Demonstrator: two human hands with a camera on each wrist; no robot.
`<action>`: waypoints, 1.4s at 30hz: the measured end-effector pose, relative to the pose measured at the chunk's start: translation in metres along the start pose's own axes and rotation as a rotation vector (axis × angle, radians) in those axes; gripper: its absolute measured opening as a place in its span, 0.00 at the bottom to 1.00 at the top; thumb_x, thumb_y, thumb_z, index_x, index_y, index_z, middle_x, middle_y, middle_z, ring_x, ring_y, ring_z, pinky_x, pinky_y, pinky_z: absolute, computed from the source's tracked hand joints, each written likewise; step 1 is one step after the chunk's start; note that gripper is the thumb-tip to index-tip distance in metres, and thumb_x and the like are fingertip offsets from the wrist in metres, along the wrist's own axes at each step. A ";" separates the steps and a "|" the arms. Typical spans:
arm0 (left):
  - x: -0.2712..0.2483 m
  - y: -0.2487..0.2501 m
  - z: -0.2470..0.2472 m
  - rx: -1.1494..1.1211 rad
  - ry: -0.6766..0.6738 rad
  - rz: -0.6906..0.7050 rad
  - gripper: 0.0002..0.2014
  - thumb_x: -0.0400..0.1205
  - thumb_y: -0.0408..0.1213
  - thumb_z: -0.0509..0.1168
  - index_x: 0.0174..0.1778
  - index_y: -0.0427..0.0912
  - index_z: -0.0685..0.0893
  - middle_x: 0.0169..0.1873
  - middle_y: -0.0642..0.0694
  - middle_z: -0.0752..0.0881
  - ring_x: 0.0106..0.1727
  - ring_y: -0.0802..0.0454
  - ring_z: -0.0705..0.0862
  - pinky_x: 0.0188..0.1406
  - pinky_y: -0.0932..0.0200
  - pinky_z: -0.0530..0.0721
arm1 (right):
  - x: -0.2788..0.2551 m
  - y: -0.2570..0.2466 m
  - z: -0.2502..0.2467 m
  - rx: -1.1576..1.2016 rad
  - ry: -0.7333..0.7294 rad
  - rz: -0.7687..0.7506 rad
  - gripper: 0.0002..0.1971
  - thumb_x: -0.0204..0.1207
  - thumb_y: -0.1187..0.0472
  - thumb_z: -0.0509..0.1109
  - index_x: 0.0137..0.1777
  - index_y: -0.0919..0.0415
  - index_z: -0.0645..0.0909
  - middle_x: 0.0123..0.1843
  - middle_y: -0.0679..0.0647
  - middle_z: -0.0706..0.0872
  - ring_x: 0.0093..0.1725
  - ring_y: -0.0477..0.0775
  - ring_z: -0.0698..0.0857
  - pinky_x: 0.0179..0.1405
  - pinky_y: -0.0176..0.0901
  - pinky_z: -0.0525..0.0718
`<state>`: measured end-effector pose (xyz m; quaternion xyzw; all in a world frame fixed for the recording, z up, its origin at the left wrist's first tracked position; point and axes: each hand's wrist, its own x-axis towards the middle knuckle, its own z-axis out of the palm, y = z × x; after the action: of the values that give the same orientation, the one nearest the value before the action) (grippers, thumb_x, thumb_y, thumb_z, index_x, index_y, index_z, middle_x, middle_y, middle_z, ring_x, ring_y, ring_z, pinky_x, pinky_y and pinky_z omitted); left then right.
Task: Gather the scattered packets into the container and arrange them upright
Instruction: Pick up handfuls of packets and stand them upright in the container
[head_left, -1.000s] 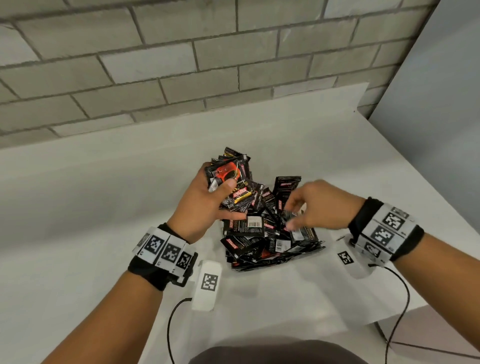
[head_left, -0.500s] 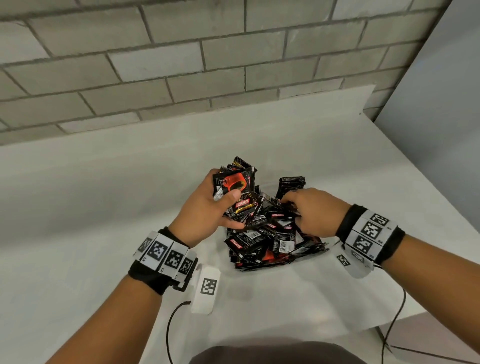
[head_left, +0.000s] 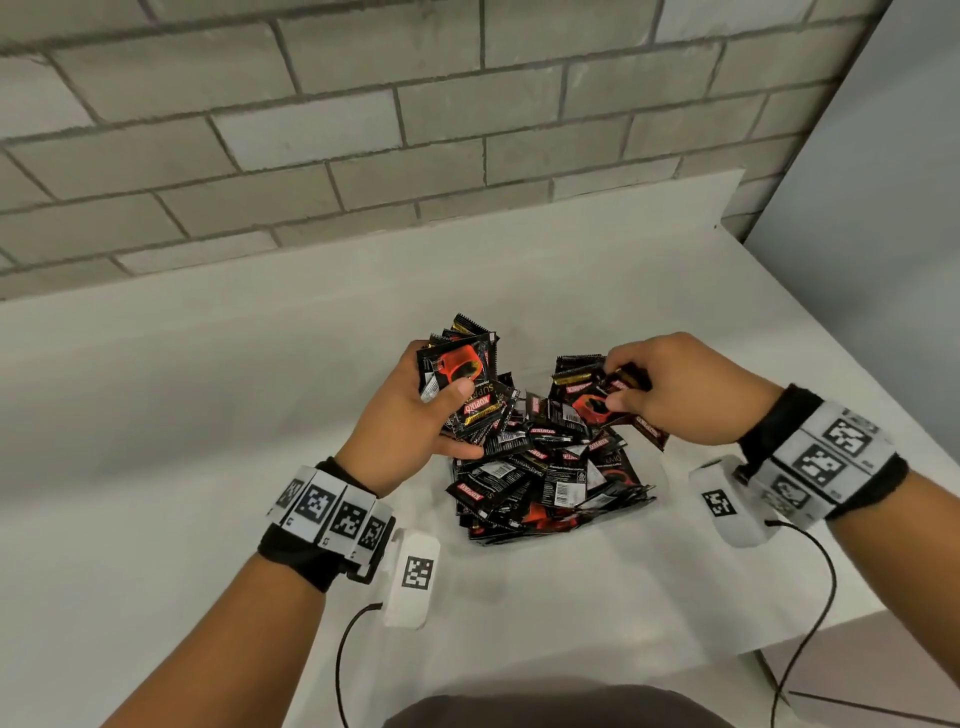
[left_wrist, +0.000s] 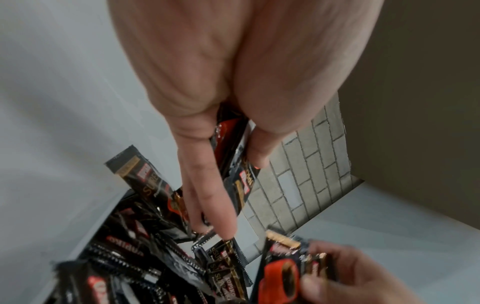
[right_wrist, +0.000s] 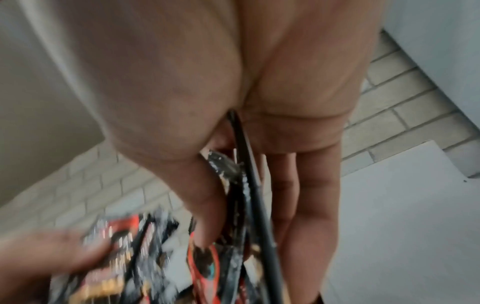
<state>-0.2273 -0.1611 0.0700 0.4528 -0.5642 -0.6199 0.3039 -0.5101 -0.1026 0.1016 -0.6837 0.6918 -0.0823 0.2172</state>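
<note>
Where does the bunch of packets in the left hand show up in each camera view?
Head: bunch of packets left of centre, above the pile, thumb on its face.
Left wrist: bunch of packets mid-frame, clamped between fingers and thumb.
Right wrist: bunch of packets lower left, blurred.
Shared landmark: brick wall.

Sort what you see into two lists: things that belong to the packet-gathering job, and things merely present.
Job:
left hand gripping a bundle of packets
right hand pinching packets
packet pile

Merely present:
white table
brick wall
</note>
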 end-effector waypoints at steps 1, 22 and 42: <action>-0.001 0.000 0.001 -0.006 0.001 -0.001 0.17 0.88 0.37 0.68 0.72 0.47 0.74 0.69 0.46 0.82 0.65 0.41 0.88 0.42 0.36 0.94 | -0.005 -0.004 -0.010 0.047 0.018 -0.011 0.11 0.78 0.52 0.76 0.58 0.52 0.85 0.35 0.44 0.84 0.34 0.46 0.81 0.32 0.37 0.75; -0.008 0.005 0.012 -0.142 -0.159 -0.076 0.25 0.86 0.32 0.68 0.79 0.47 0.71 0.69 0.38 0.86 0.59 0.35 0.92 0.46 0.31 0.92 | -0.004 -0.041 -0.020 0.591 0.141 -0.222 0.23 0.70 0.68 0.82 0.60 0.47 0.83 0.55 0.48 0.84 0.41 0.40 0.84 0.53 0.42 0.86; -0.001 0.011 -0.007 -0.131 -0.006 -0.027 0.22 0.86 0.38 0.69 0.77 0.46 0.77 0.65 0.39 0.89 0.56 0.35 0.93 0.41 0.36 0.93 | 0.020 0.002 0.008 -0.087 -0.112 -0.080 0.05 0.71 0.52 0.82 0.39 0.48 0.88 0.29 0.37 0.84 0.34 0.35 0.83 0.35 0.33 0.75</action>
<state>-0.2219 -0.1654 0.0808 0.4377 -0.5173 -0.6609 0.3225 -0.5083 -0.1206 0.0899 -0.7231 0.6536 -0.0223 0.2221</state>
